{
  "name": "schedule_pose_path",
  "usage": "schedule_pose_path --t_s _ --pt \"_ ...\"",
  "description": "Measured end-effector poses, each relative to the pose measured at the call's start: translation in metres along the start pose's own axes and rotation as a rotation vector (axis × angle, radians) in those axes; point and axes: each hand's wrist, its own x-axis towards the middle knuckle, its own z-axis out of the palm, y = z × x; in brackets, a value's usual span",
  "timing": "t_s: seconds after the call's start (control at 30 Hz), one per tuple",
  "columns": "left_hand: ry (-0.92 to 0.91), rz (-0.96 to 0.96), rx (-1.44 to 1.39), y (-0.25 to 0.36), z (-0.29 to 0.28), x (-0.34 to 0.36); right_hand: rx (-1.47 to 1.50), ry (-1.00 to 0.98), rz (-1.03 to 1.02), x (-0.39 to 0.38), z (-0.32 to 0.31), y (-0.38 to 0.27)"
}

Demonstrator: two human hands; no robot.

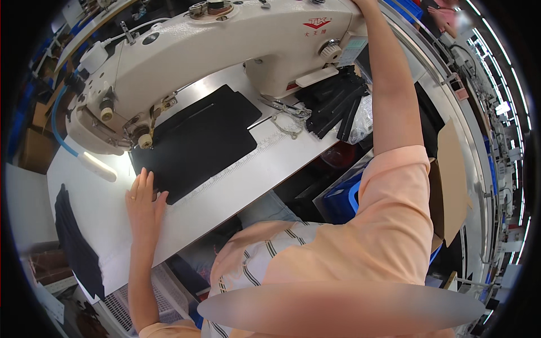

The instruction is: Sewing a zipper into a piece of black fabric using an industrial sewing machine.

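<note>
The left hand (143, 203) is lying flat and open on the desk (225, 194), fingers together, and it is pressing the near left corner of the black fabric (197, 141). The fabric is lying spread on the desk under the machine (225, 50), and its far left edge is sitting at the needle area, just beside the presser foot (143, 138). The right arm is reaching up past the right end of the machine; the right hand (360, 3) is going out of the picture at the top edge, so I cannot tell whether it is open or closed, or what it is touching.

Behind the fabric, near the machine base, scissors (284, 106) are lying beside a stack of black strips (335, 104), which is sitting at the right back corner of the desk. A dark cloth (76, 242) is hanging over the left edge.

I judge that the piece is being positioned for a seam, with the left hand holding it steady while the right one is attending to something at the machine head. The next move probably calls for keeping the fabric edge aligned at the foot, and for bringing the right hand back down to guide it.
</note>
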Motion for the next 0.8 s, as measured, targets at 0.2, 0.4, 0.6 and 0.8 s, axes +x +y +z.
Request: schedule_pose_path --t_s 0.2,0.4,0.6,0.8 --pt "-0.005 -0.067 0.032 -0.013 0.022 0.030 -0.001 -0.042 0.032 -0.005 -0.010 -0.007" --pt "0.051 -0.043 0.027 -0.021 0.032 0.046 -0.026 -0.032 0.055 -0.024 -0.031 -0.026" --pt "0.107 -0.014 0.088 -0.029 0.032 0.050 -0.025 -0.092 0.077 -0.027 -0.033 -0.027" --pt "0.092 -0.040 0.114 -0.020 0.026 0.049 -0.087 0.017 0.079 -0.014 -0.020 -0.014"
